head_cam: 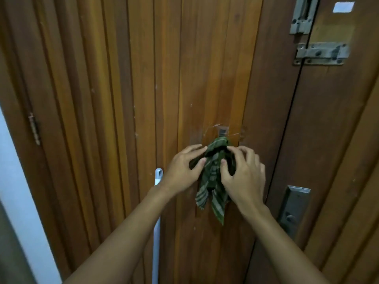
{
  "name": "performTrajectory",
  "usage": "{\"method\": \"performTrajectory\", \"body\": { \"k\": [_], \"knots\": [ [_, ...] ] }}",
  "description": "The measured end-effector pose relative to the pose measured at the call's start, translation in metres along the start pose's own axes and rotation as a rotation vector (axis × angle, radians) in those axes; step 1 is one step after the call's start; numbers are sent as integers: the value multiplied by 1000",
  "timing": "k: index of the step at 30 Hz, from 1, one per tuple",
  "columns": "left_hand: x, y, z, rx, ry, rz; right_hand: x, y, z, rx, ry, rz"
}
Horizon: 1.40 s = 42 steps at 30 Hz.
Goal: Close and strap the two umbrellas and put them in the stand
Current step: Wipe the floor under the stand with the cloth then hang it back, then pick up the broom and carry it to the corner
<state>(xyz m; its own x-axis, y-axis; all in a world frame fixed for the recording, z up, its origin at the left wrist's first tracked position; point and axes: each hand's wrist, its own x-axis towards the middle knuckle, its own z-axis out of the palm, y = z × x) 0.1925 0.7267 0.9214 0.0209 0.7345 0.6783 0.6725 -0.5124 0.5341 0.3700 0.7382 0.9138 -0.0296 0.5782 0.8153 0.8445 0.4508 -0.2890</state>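
Left hand (182, 171) pinches the green striped cloth (210, 177) from nine o'clock, right hand (244, 177) pinches from three; white sticker (343, 7) at one o'clock, unreadable.

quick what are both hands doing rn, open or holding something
Left hand: thumb and forefinger pinch the green striped cloth hanging on the door.
Right hand: pinches the same cloth from the other side.

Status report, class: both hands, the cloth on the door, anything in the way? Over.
Left grip and right grip pinch green striped cloth on door hook. No umbrellas or stand in view. White pole behind left forearm.
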Motion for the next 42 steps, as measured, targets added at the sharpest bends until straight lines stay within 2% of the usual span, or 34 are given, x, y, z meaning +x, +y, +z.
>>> {"method": "performTrajectory", "body": {
  "k": [2,3,5,7,9,11,14,15,19,23,28,34,37,42],
  "knots": [
    [-16,-14,-13,21,100,-13,-13,-10,-1,40,107,-57],
    [-26,-25,-19,14,166,-38,-22,-17,2,94,102,-94],
    [-49,-49,-28,-2,259,-157,-44,-32,15,176,-11,-158],
    [-72,-71,-33,-27,272,-305,-70,-44,36,207,-153,-154],
    [-92,-89,-33,-44,249,-437,-95,-51,59,246,-346,-38],
    [-107,-106,-27,-76,206,-570,-118,-54,92,262,-600,139],
    [-128,-134,-8,-111,54,-744,-149,-55,143,465,-961,477],
    [-134,-144,-2,-125,13,-787,-157,-54,158,511,-1060,540],
    [-150,-171,16,-146,-102,-802,-178,-53,195,484,-1277,509],
    [-158,-176,26,-175,-168,-773,-212,-51,235,487,-1283,504],
    [-166,-166,27,-77,-141,-614,-210,-64,210,473,-1175,417],
    [-175,-118,13,-82,-153,-538,-206,-60,144,608,-1134,287],
    [-174,-68,3,-169,-118,-477,-201,-52,101,691,-1081,270],
    [-176,24,2,-247,-171,-319,-189,-28,13,678,-1076,225]
  ]
}}
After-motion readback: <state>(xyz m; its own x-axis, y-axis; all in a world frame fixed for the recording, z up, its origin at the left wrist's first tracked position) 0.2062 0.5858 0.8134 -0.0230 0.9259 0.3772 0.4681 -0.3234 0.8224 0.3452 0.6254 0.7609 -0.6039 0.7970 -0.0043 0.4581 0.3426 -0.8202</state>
